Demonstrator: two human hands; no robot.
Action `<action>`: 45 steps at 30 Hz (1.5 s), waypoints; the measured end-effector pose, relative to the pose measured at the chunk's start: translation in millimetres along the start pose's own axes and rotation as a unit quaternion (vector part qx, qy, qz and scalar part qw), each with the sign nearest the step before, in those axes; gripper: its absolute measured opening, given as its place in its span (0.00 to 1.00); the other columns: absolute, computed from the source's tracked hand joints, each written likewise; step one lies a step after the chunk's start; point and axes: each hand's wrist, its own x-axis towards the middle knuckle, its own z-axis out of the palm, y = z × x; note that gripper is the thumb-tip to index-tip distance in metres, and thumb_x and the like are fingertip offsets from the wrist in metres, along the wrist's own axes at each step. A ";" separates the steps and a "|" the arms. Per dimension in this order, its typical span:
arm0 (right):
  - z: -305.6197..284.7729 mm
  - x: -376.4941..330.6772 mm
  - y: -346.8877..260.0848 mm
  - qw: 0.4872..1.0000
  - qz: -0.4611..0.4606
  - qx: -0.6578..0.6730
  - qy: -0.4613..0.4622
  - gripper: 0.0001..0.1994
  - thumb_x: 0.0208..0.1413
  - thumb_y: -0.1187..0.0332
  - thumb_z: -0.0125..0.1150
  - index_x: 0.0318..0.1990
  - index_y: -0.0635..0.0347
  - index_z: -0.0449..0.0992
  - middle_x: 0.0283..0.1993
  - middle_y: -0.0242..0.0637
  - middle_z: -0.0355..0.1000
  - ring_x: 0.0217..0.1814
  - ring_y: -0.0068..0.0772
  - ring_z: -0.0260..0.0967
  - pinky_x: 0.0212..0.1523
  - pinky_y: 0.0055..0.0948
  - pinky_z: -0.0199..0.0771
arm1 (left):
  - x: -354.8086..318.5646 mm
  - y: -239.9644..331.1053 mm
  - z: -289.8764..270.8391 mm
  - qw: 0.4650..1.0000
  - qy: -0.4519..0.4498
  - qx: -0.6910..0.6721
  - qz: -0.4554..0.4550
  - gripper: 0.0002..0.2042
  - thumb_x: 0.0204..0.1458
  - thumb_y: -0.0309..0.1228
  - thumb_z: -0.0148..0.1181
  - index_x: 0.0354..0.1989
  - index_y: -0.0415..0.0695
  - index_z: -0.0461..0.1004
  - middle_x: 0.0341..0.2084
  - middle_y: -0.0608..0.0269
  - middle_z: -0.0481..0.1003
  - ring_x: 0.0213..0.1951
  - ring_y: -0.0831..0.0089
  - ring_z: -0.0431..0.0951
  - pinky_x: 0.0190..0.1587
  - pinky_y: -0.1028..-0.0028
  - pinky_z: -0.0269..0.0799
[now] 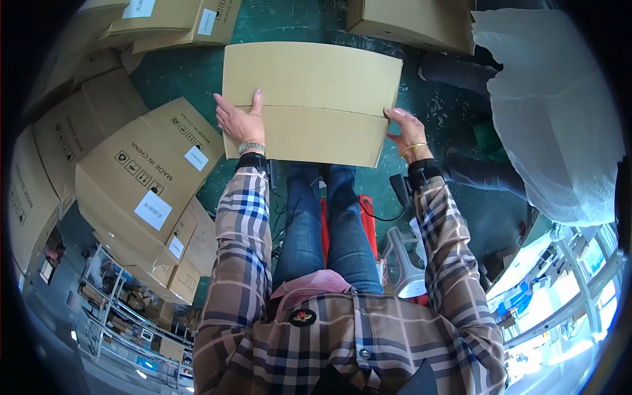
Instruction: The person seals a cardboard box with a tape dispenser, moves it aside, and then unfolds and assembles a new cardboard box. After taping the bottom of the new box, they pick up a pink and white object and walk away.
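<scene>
Cardboard sheet (pixel 316 135), upper centre of frame, crease across its middle. Left hand (pixel 243 123) over its left edge, thumb on the face; can't tell whether those fingers grip. Right hand (pixel 408 128) pinching right edge near crease. Labelled carton (pixel 135 181) at left, pale sheeting (pixel 553 125) upper right.

Brown plaid shirt (pixel 408 342), dark badge (pixel 303 318), blue jeans (pixel 301 243), black wrist straps (pixel 253 160), gold bracelet (pixel 415 147).
</scene>
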 end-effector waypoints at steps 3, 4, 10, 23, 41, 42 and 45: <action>5.5 3.8 4.9 1.000 -0.012 0.004 0.009 0.13 0.48 0.63 0.79 0.37 0.49 0.78 0.37 0.21 0.76 0.45 0.23 0.70 0.46 0.44 0.68 | -0.9 1.4 17.1 0.998 0.042 0.052 0.021 0.55 0.49 0.64 0.63 0.71 0.28 0.51 0.61 0.42 0.65 0.62 0.48 0.66 0.64 0.52 0.60; 12.0 1.6 7.4 0.999 -0.025 -0.006 0.030 0.13 0.48 0.63 0.79 0.37 0.48 0.78 0.37 0.21 0.75 0.45 0.23 0.70 0.45 0.42 0.67 | -1.1 -0.3 23.2 0.990 0.080 0.104 0.041 0.55 0.50 0.65 0.61 0.71 0.28 0.50 0.60 0.43 0.66 0.62 0.49 0.66 0.65 0.52 0.59; 5.6 9.1 14.2 0.999 -0.018 -0.018 0.039 0.14 0.47 0.63 0.79 0.37 0.47 0.77 0.35 0.20 0.75 0.43 0.22 0.70 0.39 0.37 0.64 | -5.5 -2.4 32.3 0.983 0.059 0.169 0.046 0.54 0.54 0.66 0.55 0.73 0.29 0.46 0.60 0.45 0.66 0.63 0.51 0.65 0.65 0.54 0.57; 33.9 9.6 37.0 0.978 -0.202 -0.007 0.059 0.15 0.50 0.67 0.78 0.42 0.58 0.78 0.38 0.26 0.77 0.39 0.20 0.71 0.37 0.20 0.67 | 10.3 -2.8 15.6 0.991 0.023 0.131 0.027 0.52 0.52 0.64 0.60 0.73 0.33 0.49 0.58 0.43 0.66 0.60 0.49 0.67 0.63 0.53 0.60; 104.2 -6.9 37.5 0.952 -0.291 -0.092 0.024 0.28 0.54 0.68 0.75 0.59 0.73 0.72 0.51 0.40 0.80 0.49 0.24 0.76 0.52 0.25 0.77 | 58.8 -20.2 -29.5 0.976 0.074 0.170 0.116 0.44 0.57 0.51 0.61 0.75 0.39 0.47 0.73 0.41 0.50 0.74 0.49 0.51 0.74 0.55 0.49; 102.8 -4.7 31.4 0.948 -0.302 -0.092 0.029 0.28 0.54 0.68 0.75 0.59 0.73 0.72 0.51 0.40 0.80 0.49 0.24 0.76 0.52 0.25 0.77 | 44.3 -13.6 -28.8 0.975 0.011 0.175 0.138 0.43 0.59 0.51 0.59 0.75 0.40 0.47 0.75 0.42 0.46 0.75 0.49 0.46 0.75 0.54 0.45; 92.8 -9.2 20.6 0.970 -0.189 -0.149 0.016 0.31 0.52 0.64 0.76 0.59 0.72 0.71 0.52 0.47 0.79 0.53 0.35 0.78 0.56 0.31 0.77 | -7.9 -2.1 -34.0 0.973 -0.081 0.130 0.170 0.42 0.61 0.50 0.56 0.76 0.40 0.46 0.76 0.43 0.43 0.76 0.46 0.42 0.76 0.52 0.40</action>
